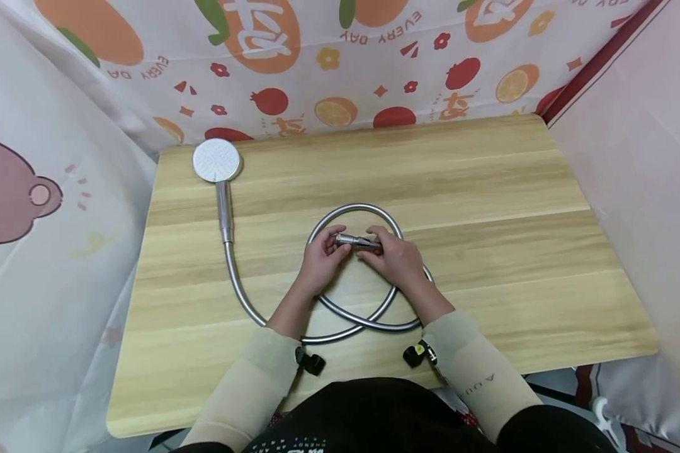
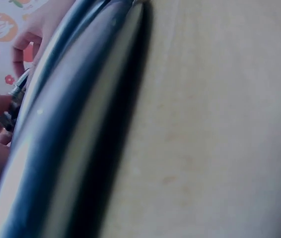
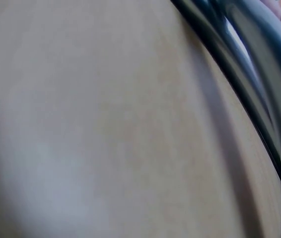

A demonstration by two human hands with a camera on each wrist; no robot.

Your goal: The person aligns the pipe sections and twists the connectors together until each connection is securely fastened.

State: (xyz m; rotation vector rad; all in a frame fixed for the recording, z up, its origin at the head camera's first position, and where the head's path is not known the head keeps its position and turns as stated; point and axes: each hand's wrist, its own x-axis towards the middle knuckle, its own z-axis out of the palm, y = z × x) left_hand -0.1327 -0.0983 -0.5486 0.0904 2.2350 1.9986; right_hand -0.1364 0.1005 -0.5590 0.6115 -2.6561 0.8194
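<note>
In the head view, both hands meet over the coiled metal shower hose (image 1: 368, 324) near the middle of the table. My left hand (image 1: 321, 258) pinches the left end of a short shiny metal fitting (image 1: 351, 240) between thumb and fingers. My right hand (image 1: 395, 255) grips the fitting's right end, partly hiding it. In the left wrist view, the hose (image 2: 56, 124) runs large across the foreground, and the fitting (image 2: 15, 101) shows small behind it. Only the hose (image 3: 259, 74) and tabletop fill most of the right wrist view.
The round shower head (image 1: 216, 160) lies face up at the table's back left, its handle (image 1: 225, 211) joined to the hose. Printed curtains hang behind and beside the wooden table (image 1: 487, 189). The hose loops around and under both forearms.
</note>
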